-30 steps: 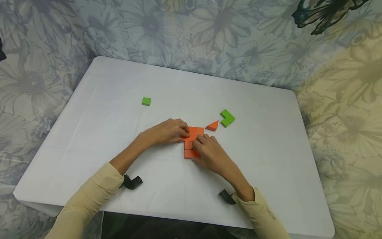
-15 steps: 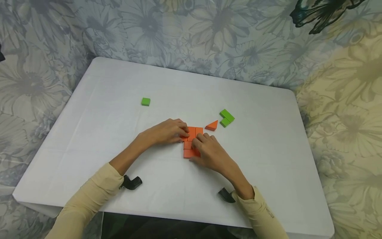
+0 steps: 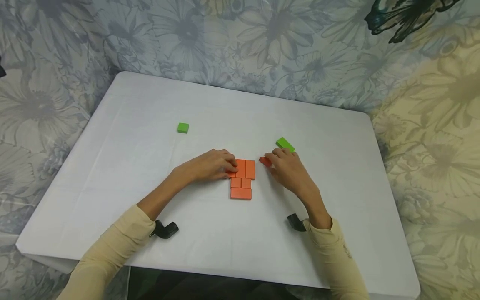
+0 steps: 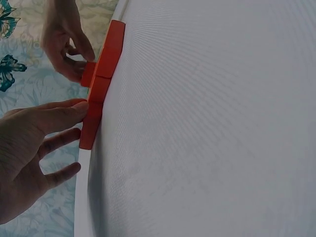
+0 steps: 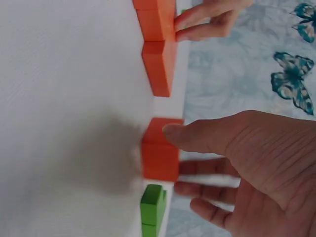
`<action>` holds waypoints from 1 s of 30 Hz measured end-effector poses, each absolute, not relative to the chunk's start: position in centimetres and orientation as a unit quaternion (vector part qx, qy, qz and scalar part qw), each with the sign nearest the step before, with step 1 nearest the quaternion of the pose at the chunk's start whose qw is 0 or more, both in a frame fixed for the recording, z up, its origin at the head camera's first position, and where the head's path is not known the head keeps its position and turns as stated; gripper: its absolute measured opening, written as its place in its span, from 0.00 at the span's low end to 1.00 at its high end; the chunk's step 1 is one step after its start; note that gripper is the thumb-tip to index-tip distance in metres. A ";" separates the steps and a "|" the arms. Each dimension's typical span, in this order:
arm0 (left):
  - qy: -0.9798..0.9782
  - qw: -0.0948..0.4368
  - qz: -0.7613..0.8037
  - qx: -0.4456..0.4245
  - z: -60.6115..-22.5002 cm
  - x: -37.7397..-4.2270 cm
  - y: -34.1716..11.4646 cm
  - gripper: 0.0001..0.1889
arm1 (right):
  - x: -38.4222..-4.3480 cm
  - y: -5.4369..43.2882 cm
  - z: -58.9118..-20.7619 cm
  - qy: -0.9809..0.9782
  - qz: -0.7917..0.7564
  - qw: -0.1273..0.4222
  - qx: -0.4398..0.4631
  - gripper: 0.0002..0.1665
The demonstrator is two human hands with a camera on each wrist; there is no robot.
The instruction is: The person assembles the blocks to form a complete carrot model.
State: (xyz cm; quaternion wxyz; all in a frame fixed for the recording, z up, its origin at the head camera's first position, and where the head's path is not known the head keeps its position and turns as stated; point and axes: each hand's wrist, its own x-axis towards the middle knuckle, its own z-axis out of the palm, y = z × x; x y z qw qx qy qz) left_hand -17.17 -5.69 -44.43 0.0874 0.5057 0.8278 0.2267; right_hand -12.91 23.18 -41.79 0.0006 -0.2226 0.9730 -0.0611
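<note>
Orange blocks [image 3: 241,193] lie flat and packed together mid-table. My left hand [image 3: 211,165] rests at their left end; in the left wrist view its thumb and fingertips touch the orange row [image 4: 101,89], with fingers fairly straight. To the right of the group, my right hand [image 3: 290,171] pinches an orange triangular block [image 3: 265,161] between thumb and fingers. That triangular block [image 5: 161,162] stands low at the tabletop in the right wrist view; I cannot tell if it touches the cloth. A green rectangular block [image 3: 285,144] lies just beyond the right hand, which hides the small green piece beside it.
A lone green square block [image 3: 183,128] sits on the far left part of the white table [image 3: 142,108]. Black curved pieces [image 3: 166,229] stick out at both wrists. Patterned fabric [image 3: 187,41] rises behind the far table edge.
My right hand has left the orange group, moved away and to the right, and taken hold of the orange triangular block. The left hand has stayed in place.
</note>
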 end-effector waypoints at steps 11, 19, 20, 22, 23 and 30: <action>0.828 0.088 0.230 0.504 -44.4 -17.1 -5.8 0.14 | -12.7 23.6 -41.4 0.981 -0.060 0.006 -0.186 0.14; 0.826 0.086 0.228 0.508 -44.6 -17.2 -5.7 0.15 | -10.5 22.6 -38.9 0.948 -0.102 0.017 -0.299 0.11; 0.826 0.085 0.226 0.509 -44.6 -17.2 -5.7 0.15 | -10.1 22.3 -38.6 0.941 -0.106 0.029 -0.320 0.11; 0.827 0.085 0.223 0.509 -44.7 -17.3 -5.7 0.15 | -9.3 21.4 -38.2 0.926 -0.106 0.053 -0.357 0.11; 0.827 0.084 0.221 0.510 -44.7 -17.3 -5.7 0.15 | -8.9 21.0 -38.1 0.919 -0.107 0.062 -0.374 0.12; 0.828 0.088 0.220 0.508 -44.6 -17.4 -5.6 0.15 | -7.2 17.9 -39.7 0.893 -0.068 0.083 -0.437 0.08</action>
